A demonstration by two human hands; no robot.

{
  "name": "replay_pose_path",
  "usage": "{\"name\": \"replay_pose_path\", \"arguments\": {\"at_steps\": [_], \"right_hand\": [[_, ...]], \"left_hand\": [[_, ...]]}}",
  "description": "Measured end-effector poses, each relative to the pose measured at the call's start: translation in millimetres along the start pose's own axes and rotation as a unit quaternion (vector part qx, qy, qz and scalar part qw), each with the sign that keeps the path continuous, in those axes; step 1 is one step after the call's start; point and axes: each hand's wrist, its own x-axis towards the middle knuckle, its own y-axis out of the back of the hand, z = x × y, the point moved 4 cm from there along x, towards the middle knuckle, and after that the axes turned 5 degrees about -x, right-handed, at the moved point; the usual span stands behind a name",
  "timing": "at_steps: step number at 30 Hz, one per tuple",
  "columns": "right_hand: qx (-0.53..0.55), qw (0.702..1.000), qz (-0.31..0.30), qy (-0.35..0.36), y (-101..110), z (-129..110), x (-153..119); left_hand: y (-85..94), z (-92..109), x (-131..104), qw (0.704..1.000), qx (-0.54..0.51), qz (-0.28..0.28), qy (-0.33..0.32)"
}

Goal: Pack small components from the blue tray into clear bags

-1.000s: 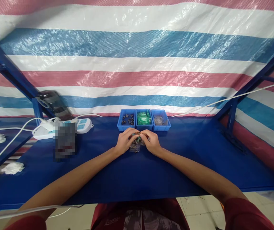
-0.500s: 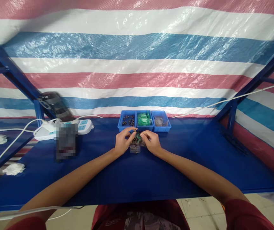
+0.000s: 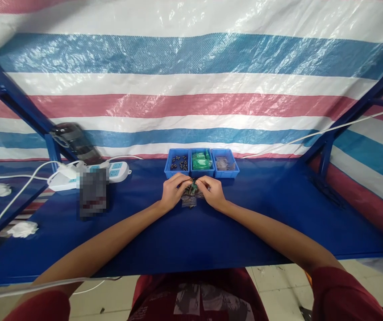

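My left hand and my right hand meet just in front of three small blue bins, fingertips almost touching. Both are closed in a pinch. Something small, dark and green shows between the fingertips, too small to name. Beneath them lies a pile of small clear bags with dark and green bits, partly covered by my fingers. The left bin contains small black parts. Green packets fill the middle bin, and the right bin has clear and greyish little bags.
On the left of the blue table are a white power strip with cables, a pixelated dark object and a dark bottle. Crumpled white tissue lies near the left edge. Striped sheeting hangs behind, between blue frame bars.
My hands have come closer together, the left fingertips now near the right ones. The whole view has shifted slightly, so the table and bins sit higher in the picture.
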Motion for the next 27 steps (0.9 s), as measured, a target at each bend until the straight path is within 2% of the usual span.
{"name": "replay_pose_path", "arguments": {"at_steps": [7,11,14,18,21,23,27], "right_hand": [[0.002,1.000,-0.006,0.004,-0.9,-0.4,-1.1],[0.001,1.000,0.000,0.010,-0.8,-2.1,-0.8],[0.003,1.000,-0.001,0.011,-0.9,-3.1,-0.5],[0.008,1.000,-0.001,0.014,-0.6,-3.7,-0.4],[0.009,1.000,-0.005,0.011,-0.9,-3.5,-0.5],[0.009,1.000,-0.010,0.012,-1.1,-3.7,-0.5],[0.014,1.000,-0.010,0.013,-0.6,-4.5,-0.5]], "left_hand": [[1.1,-2.2,-1.8,0.999,0.026,-0.021,0.018],[4.5,-3.2,-5.2,0.999,0.007,0.015,0.033],[5.2,-6.6,-5.6,0.995,-0.032,0.048,0.081],[9.7,-16.6,8.5,0.979,-0.091,0.087,0.160],[21.5,-24.5,28.7,0.975,-0.096,0.110,0.166],[29.6,-29.6,41.2,0.982,-0.047,0.095,0.157],[37.2,-39.9,54.2,0.981,0.082,0.003,0.173]]}}
